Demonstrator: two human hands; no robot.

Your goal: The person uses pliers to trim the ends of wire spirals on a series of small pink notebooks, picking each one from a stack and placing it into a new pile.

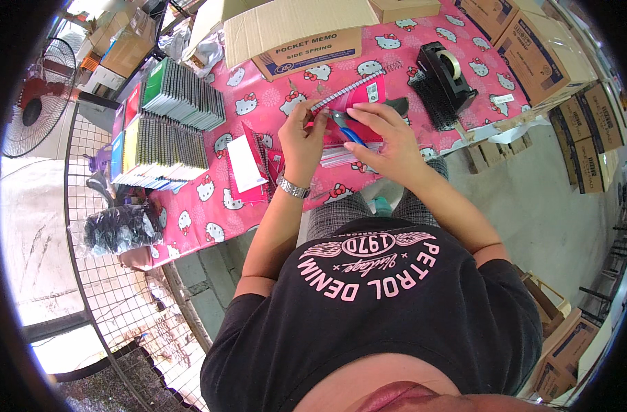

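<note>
A red spiral notebook (367, 94) lies tilted in front of me, with its wire coil running along the upper left edge and sticking out past the far corner. My left hand (304, 139) is closed, pinching the near end of the coiled edge. In my right hand (390, 143) are small blue-handled cutting pliers (348, 128), their jaws at the coil end by my left fingertips. The exact contact is hidden by the fingers. Under my hands sits a stack of notebooks (334, 156) with white page edges showing. Left of my wrist lie more red notebooks (246, 165), one showing a white sheet.
Stacks of coil-bound notebooks (183, 96) stand at the left of the pink patterned tablecloth (197, 206). An open cardboard box (306, 51) is at the back. A black tape dispenser (445, 79) stands at the right beside loose black wire coils (434, 106). A fan (39, 96) is far left.
</note>
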